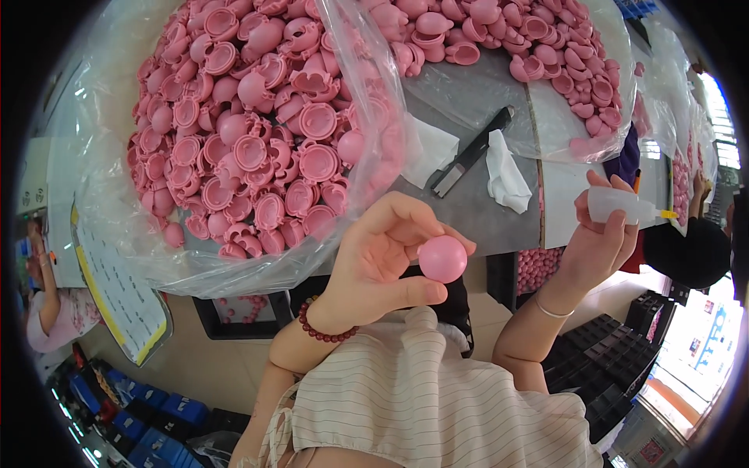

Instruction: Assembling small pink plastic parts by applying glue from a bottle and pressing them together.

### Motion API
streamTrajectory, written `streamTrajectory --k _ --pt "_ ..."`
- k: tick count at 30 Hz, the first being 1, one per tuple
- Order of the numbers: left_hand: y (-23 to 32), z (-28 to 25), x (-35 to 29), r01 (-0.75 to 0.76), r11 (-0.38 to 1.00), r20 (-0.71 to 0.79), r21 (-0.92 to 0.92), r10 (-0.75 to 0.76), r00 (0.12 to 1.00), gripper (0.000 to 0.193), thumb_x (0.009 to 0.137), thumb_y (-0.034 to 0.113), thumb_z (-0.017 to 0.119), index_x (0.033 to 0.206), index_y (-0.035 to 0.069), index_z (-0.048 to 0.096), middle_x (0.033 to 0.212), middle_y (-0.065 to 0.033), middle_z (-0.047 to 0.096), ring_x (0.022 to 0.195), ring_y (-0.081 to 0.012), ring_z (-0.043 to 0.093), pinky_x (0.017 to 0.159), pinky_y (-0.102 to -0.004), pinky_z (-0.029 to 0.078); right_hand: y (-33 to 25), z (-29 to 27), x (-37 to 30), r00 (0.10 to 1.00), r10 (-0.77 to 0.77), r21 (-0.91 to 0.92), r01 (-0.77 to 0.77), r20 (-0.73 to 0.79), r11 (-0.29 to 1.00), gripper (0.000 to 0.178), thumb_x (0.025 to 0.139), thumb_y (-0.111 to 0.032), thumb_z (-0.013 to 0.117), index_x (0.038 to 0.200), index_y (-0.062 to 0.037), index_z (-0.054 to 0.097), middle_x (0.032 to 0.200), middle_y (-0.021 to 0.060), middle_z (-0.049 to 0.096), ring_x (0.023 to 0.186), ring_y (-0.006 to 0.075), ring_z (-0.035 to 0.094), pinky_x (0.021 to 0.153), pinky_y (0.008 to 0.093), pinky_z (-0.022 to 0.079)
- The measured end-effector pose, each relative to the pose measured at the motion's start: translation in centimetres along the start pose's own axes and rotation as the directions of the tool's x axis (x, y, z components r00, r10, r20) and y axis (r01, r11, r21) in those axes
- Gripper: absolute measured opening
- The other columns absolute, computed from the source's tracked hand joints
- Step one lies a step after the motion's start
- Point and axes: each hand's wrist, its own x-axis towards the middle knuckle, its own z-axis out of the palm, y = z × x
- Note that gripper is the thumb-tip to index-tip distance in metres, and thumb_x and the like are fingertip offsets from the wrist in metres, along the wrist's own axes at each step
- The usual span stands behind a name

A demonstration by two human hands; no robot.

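Observation:
Between the thumb and fingers of my left hand (382, 261) is a smooth pink ball (443, 259), held just past the table's near edge. My right hand (599, 238), raised at the right, is closed around a translucent white squeeze bottle (620, 206). The bottle lies tilted sideways, its thin yellow tip pointing right, away from the ball. Beyond my left hand, pink hollow plastic shells (250, 152) fill a clear plastic bag (234, 273). The two hands are well apart.
On the grey table (460, 210) lie a black-handled box cutter (473, 152) and crumpled white tissues (507, 173). More pink half shells (577, 70) are heaped on plastic at the far right. A clipboard (125, 288) hangs at the left edge. Other people sit at both sides.

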Motion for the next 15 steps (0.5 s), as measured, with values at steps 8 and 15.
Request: streamTrajectory --k 8,15 --pt "0.5 0.1 -0.2 0.01 0.998 -0.003 0.054 -0.01 1.0 0.05 0.061 0.022 0.073 0.098 -0.002 0.05 0.088 -0.0166 0.057 0.08 -0.0193 0.056 0.074 -0.0293 0.044 1.6 1.8 -0.2 0.981 0.181 0.076 -0.186 0.065 0.98 0.036 0.083 -0.024 0.045 0.099 0.008 0.048 0.079 0.0162 0.057 0.063 0.0143 0.05 0.054 0.0216 0.038" --pt "4.2 -0.4 -3.7 0.016 0.99 0.254 0.142 -0.052 0.966 0.035 0.058 0.01 0.074 0.085 -0.006 0.057 0.081 -0.0154 0.057 0.077 -0.0244 0.055 0.067 -0.0297 0.045 2.3 1.5 -1.5 0.957 0.277 0.189 -0.257 -0.085 0.948 0.034 0.082 -0.017 0.047 0.105 0.0079 0.044 0.093 0.0182 0.054 0.079 0.0221 0.055 0.062 0.0264 0.045"
